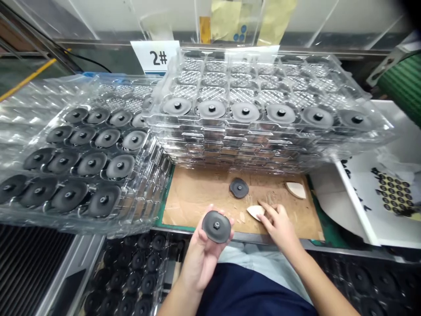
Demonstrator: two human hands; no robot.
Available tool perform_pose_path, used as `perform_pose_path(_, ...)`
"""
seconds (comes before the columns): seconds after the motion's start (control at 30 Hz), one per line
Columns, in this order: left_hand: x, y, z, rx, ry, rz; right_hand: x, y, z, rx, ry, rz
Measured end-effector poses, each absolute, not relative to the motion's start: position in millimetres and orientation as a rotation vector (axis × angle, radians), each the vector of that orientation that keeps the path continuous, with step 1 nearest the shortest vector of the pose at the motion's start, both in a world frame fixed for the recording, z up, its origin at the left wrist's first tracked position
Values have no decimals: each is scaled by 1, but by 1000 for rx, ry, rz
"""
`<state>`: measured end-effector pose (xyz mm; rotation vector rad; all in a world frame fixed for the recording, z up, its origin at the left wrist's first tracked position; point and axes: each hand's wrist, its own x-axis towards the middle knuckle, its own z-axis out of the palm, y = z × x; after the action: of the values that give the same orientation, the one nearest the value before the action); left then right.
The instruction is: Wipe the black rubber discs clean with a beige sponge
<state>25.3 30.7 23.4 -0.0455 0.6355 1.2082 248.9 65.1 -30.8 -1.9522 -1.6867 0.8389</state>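
Observation:
My left hand [204, 250] holds a round black disc part [216, 226] with a small hub in its centre, fingers curled round its rim, just over the near edge of a brown cardboard pad [197, 193]. My right hand [279, 224] rests on the pad, its fingertips pressed on a small pale wedge-shaped piece [255, 212]. A second black disc part [239, 188] lies loose on the pad, beyond both hands. Another pale wedge piece [296, 189] lies at the pad's right.
A stack of clear plastic trays [263, 131] holding a row of discs stands behind the pad. A lower clear tray [82, 166] full of discs lies left. A white box [388, 197] with small black parts sits right. Bins of black discs [131, 272] lie below left.

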Motion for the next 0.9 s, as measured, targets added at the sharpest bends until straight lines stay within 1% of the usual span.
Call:
perform_pose_path(0.13, 26, 32, 31, -72, 666, 1218, 244, 59, -49, -1828, -1784, 742)
perform_pose_path(0.23, 29, 33, 34, -72, 704, 1185, 244, 63, -42, -1721, -1866, 799)
perform_pose_path(0.33, 33, 36, 37, -48, 719, 1150, 240, 76, -13, -1652, -1874, 827)
perform_pose_path(0.47, 43, 41, 45, 29, 716, 1113, 212, 82, 55, -1538, -1794, 781)
perform_pose_path(0.53, 47, 44, 51, 83, 704, 1069, 195, 78, 86, -1291, -1829, 737)
perform_pose_path(0.57, 49, 44, 54, 105, 708, 1045, 190, 75, 98, -1174, -1889, 764)
perform_pose_path(0.6, 50, 45, 57, 122, 720, 1030, 186, 74, 107, -1096, -1950, 871)
perform_pose_path(0.67, 52, 47, 62, 124, 760, 1025, 185, 73, 116, -1025, -2081, 1064)
perform_pose_path(0.7, 53, 47, 64, 120, 773, 1028, 186, 74, 117, -1039, -2100, 1097)
perform_pose_path(0.83, 57, 50, 71, 131, 742, 985, 192, 73, 115, -1093, -1949, 794)
perform_pose_path(0.9, 59, 50, 73, 162, 754, 969, 196, 70, 116, -1032, -1956, 882)
